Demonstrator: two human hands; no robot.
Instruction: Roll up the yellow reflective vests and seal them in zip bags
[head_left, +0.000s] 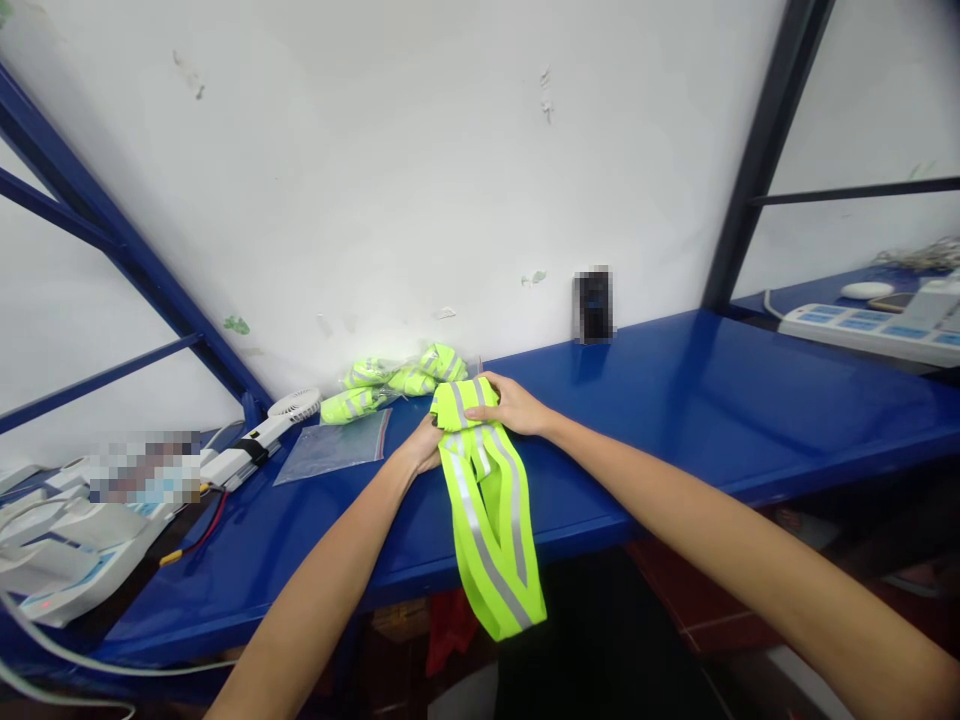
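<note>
A neon-yellow reflective strap (491, 510) with grey stripes lies across the blue shelf (675, 400) and hangs over its front edge. Its far end is folded into a small bundle. My right hand (510, 403) grips that bundle from the right, fingers curled over it. My left hand (424, 445) holds the strap's left edge just below the fold, fingers tucked under the fabric. Behind the hands lie several rolled yellow straps (394, 385) in clear bags by the wall.
An empty clear zip bag (334, 445) lies left of my hands. A white handheld fan (281, 415) and white devices (67, 560) with cables sit at far left. A small black object (592, 305) stands against the wall. A white power strip (870, 325) lies at right.
</note>
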